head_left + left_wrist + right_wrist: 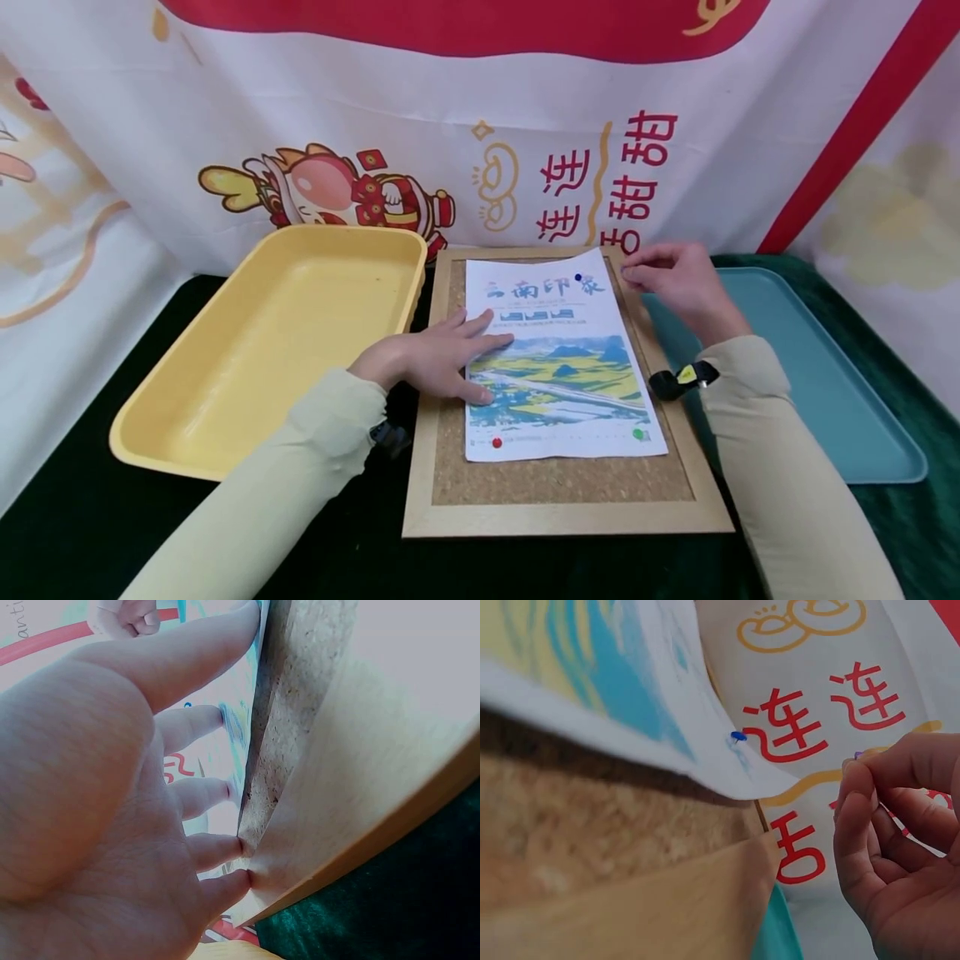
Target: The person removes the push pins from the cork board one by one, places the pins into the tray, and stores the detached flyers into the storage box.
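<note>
A printed paper sheet (555, 367) with a landscape picture lies on a wood-framed cork board (562, 487). Its top right corner lifts off the cork. A blue push pin (739, 736) stands in the sheet near the top right; a red pin (497, 443) and a green pin (638, 434) are at the bottom. My left hand (438, 354) rests with spread fingers on the sheet's left edge and the board. Beyond the sheet's upper right corner, my right hand (686, 287) pinches a small purple push pin (858, 754), mostly hidden by the fingertips.
To the left stands a deep yellow tray (270, 350). A blue-green tray (840, 400) lies on the right, partly under the right arm. Dark green cloth (360, 533) covers the table, and a printed white and red curtain (480, 108) hangs right behind the board.
</note>
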Demonstrator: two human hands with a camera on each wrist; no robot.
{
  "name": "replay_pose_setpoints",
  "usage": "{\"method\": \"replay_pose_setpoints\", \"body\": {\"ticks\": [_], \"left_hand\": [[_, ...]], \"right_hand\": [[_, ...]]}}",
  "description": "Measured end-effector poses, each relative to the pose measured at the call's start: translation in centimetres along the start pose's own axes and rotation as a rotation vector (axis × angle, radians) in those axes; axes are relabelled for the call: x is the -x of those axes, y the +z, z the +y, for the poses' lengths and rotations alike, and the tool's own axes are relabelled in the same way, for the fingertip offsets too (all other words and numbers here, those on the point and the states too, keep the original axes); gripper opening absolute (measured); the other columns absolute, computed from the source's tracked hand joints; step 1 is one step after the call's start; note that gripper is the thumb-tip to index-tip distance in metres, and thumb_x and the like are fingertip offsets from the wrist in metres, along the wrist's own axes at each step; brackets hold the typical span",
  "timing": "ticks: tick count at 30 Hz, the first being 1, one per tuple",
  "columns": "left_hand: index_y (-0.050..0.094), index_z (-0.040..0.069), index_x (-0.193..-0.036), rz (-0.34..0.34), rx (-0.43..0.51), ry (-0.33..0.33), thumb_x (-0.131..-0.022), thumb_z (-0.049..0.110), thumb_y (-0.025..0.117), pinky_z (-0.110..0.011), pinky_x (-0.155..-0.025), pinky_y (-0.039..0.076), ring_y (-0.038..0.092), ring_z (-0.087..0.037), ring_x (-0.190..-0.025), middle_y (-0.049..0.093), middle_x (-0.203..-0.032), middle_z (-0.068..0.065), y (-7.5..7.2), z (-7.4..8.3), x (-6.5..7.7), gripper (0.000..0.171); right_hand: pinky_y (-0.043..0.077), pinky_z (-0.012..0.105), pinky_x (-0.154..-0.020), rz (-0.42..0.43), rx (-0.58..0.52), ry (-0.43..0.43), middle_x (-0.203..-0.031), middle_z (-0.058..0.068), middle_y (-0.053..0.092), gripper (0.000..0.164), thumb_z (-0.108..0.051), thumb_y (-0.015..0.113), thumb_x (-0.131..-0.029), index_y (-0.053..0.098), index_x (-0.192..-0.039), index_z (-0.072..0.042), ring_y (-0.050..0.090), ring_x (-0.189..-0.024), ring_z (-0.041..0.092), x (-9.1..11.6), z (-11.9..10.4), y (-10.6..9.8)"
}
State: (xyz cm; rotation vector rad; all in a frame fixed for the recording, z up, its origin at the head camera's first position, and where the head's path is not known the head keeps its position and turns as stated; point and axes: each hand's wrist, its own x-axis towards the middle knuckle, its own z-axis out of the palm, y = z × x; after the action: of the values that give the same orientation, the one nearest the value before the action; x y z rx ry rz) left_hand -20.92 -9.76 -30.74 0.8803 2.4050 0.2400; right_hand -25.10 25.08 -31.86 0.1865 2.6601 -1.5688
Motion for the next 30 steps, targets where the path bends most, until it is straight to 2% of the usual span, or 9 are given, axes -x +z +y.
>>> {"method": "replay_pose_setpoints", "body": {"ticks": [8,14,22,30], "left_hand": [[0.020,0.032,-0.172,0.003,0.001,-0.002,-0.102,0.051,0.066,-0.063,-0.133,0.004,-0.014,-0.042,-0.166,-0.008,-0.181,-0.006,0.1,0.1,-0.1,0.085],[0.020,0.031,-0.172,0.005,0.001,-0.006,-0.103,0.051,0.066,-0.063,-0.133,0.004,-0.014,-0.043,-0.165,-0.008,-0.181,-0.006,0.1,0.0,0.0,0.085],[0.020,0.033,-0.171,0.004,0.007,-0.019,-0.102,0.053,0.066,-0.064,-0.133,0.005,-0.014,-0.042,-0.166,-0.008,-0.181,-0.005,0.1,-0.2,0.1,0.086],[0.019,0.033,-0.171,0.002,0.002,-0.021,-0.102,0.052,0.066,-0.063,-0.133,0.005,-0.013,-0.041,-0.166,-0.008,-0.181,-0.005,0.0,0.1,0.2,0.086]], "right_hand": [[0.055,0.042,-0.105,0.049,0.036,-0.013,-0.137,0.007,0.065,0.045,-0.044,0.069,-0.103,0.070,-0.137,-0.014,0.062,-0.115,0.023,0.1,1.0,-1.1],[0.056,0.037,-0.101,0.049,0.045,-0.009,-0.135,0.004,0.066,0.047,-0.047,0.068,-0.102,0.069,-0.137,-0.016,0.063,-0.114,0.020,-0.1,1.8,-2.2],[0.056,0.024,-0.093,0.014,0.011,0.034,-0.130,-0.001,0.066,0.051,-0.044,0.067,-0.104,0.064,-0.144,-0.012,0.061,-0.114,0.019,-0.9,3.3,-2.7],[0.056,0.018,-0.088,0.045,0.033,0.103,-0.134,0.000,0.064,0.057,-0.045,0.064,-0.105,0.059,-0.151,-0.013,0.062,-0.118,0.020,-1.0,5.1,-3.9]]}}
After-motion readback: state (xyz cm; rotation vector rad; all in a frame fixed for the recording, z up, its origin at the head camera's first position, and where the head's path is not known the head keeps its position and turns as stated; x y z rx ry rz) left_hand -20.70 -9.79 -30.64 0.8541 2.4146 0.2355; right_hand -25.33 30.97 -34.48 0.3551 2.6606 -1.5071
